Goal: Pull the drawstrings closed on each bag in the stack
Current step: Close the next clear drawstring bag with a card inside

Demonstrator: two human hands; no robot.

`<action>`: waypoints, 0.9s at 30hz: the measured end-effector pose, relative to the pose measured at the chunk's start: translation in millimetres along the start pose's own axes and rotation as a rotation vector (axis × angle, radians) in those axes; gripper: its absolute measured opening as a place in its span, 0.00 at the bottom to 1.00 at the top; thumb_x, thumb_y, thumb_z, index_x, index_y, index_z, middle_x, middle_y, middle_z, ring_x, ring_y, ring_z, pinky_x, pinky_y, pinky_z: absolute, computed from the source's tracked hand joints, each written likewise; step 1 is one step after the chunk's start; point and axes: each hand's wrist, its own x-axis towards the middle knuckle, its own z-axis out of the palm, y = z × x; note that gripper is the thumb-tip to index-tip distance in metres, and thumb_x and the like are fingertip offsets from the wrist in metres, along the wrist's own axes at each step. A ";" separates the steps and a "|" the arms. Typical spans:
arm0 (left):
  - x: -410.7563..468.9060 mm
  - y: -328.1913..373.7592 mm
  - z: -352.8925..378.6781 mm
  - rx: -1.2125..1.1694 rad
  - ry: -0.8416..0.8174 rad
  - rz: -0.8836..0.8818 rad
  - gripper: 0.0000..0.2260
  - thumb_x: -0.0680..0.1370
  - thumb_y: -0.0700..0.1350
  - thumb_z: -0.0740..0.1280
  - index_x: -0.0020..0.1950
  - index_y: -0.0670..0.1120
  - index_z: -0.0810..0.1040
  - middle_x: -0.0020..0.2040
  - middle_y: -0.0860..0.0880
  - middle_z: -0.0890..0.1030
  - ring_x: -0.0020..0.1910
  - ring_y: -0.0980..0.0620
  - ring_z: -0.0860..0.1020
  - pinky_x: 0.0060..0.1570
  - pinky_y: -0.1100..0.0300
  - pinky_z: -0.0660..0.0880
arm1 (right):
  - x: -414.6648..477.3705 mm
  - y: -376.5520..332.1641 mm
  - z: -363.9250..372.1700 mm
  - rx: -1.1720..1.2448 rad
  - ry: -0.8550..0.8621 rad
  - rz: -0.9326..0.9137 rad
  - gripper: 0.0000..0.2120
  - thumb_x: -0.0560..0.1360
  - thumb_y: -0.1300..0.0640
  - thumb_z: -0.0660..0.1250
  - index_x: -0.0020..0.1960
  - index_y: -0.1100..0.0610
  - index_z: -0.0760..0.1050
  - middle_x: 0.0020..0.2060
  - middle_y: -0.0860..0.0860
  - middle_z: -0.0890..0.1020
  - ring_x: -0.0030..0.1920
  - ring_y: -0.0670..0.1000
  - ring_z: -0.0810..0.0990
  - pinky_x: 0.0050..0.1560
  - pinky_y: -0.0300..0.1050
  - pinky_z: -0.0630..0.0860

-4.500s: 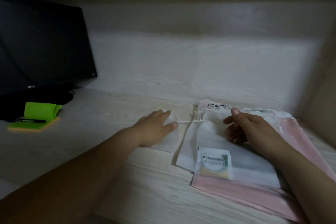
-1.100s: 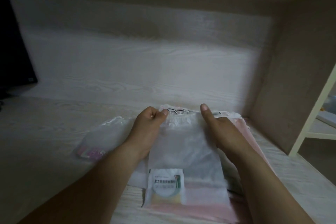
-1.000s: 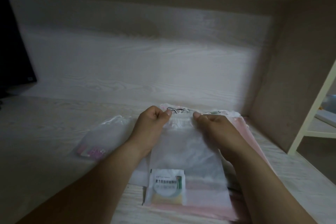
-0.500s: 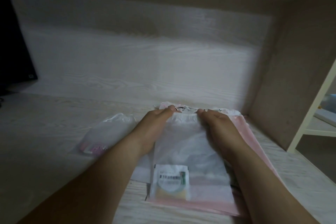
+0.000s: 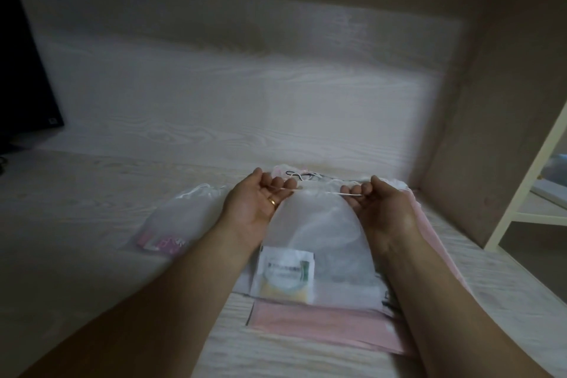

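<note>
Left of the grip 1 cinched bag (image 5: 187, 212) lies on the desk (image 5: 76, 209), bare wood beyond it. Behind, the back panel (image 5: 245, 101) stands near; right, a side panel (image 5: 491, 132) blocks passage.

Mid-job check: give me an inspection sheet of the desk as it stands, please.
Surface: pale wood-grain desk, dimly lit.
Job's things: white top bag, mouth partly gathered, lying on pink bags; a sachet shows inside it; a cinched bag lies apart on the left.
Clutter: nothing seen.
Grippers: left hand and right hand each grip the drawstring, fingers curled round it.
Cables: nothing seen.
Surroundings: monitor far left; white shelf frame right.
</note>
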 end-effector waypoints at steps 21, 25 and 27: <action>-29.7 -20.0 21.3 0.800 -0.260 0.169 0.12 0.83 0.39 0.61 0.41 0.44 0.78 0.32 0.50 0.80 0.32 0.56 0.79 0.34 0.61 0.76 | -12.0 13.8 12.4 -0.932 -0.314 -0.179 0.20 0.83 0.41 0.62 0.49 0.56 0.83 0.46 0.55 0.88 0.49 0.56 0.88 0.61 0.57 0.80; -22.0 -18.5 14.0 0.874 -0.151 0.195 0.14 0.80 0.46 0.65 0.33 0.51 0.75 0.34 0.46 0.73 0.35 0.50 0.72 0.36 0.58 0.67 | -14.7 12.1 9.4 -0.993 -0.371 -0.081 0.05 0.79 0.60 0.71 0.45 0.58 0.84 0.40 0.55 0.87 0.41 0.52 0.84 0.48 0.48 0.79; -25.3 -18.5 14.6 0.895 -0.147 0.190 0.14 0.80 0.47 0.66 0.34 0.51 0.75 0.35 0.46 0.74 0.35 0.50 0.72 0.38 0.56 0.69 | -16.6 14.0 8.7 -0.920 -0.392 -0.036 0.05 0.78 0.68 0.69 0.46 0.62 0.84 0.41 0.58 0.87 0.40 0.53 0.84 0.45 0.43 0.81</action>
